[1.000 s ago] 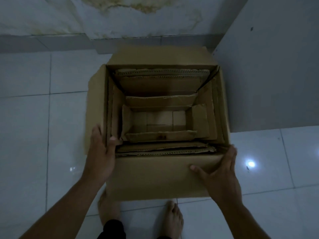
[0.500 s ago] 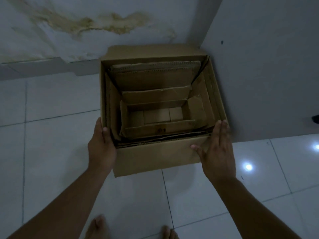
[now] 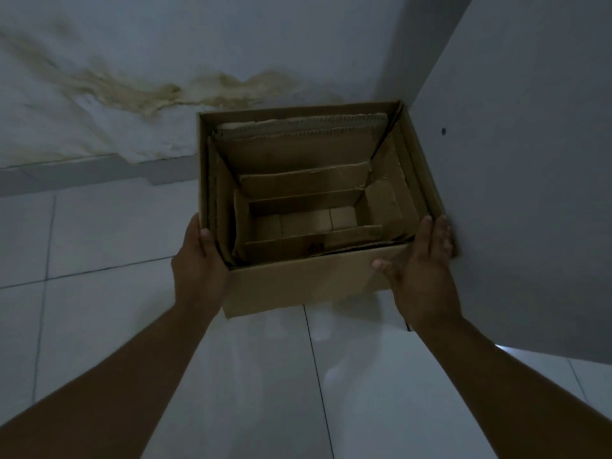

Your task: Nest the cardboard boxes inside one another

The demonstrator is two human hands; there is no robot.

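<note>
1. Hidden/unclear: dim light; underside of outer box (image 3: 298, 283) not visible, so cannot tell if it rests on the tiled floor (image 3: 99, 293) or is lifted. Its rt wall is mostly covered by the right hand (image 3: 422, 276); gap between box and grey panel (image 3: 513, 160) cannot be made out.
2. Left hand (image 3: 198, 273): flat against box's left near corner, thumb hooked over the rim, fingers behind the wall & out of sight.
3. Right hand: fingers spread & straight, palm pressed on rt near corner, thumb on front face. Box is squeezed between both palms.
4. Outer box: brown corrugated, open top, near the room corner, below stained wall (image 3: 165, 77), beside the grey panel.
5. Contents: middle box (image 3: 384, 180) w/ ragged flaps upright inside; innermost box (image 3: 308, 223) seated lowest, floor seams visible.
6. Both forearms cut off at frame bottom.
</note>
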